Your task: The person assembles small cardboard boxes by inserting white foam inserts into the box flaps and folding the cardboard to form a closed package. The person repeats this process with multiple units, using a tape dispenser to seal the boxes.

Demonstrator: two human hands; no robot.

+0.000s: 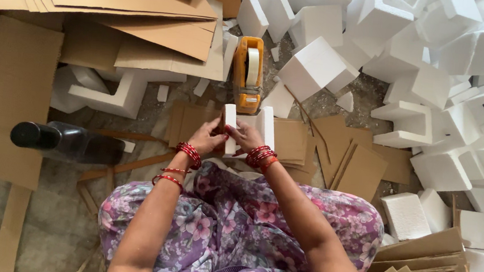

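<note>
Both hands hold one white foam piece (230, 130) upright, long axis pointing away; left hand (207, 137) and right hand (244, 136) grip opposite sides.

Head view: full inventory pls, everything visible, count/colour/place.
foam piece in hand: one, white, held upright in front of the knees by both hands
second foam piece: one, white, just behind the right hand
tape dispenser: one, orange with a pale roll, on the floor ahead
loose foam blocks: many, white, heaped top right and right
foam bracket: one, white, left of centre
cardboard sheets: many, brown, stacked top left; more at centre and bottom right
bottle: one, dark, lying on its side at left
bangles: several, red, both wrists
left hand: grips the foam piece
right hand: grips the same piece
</note>
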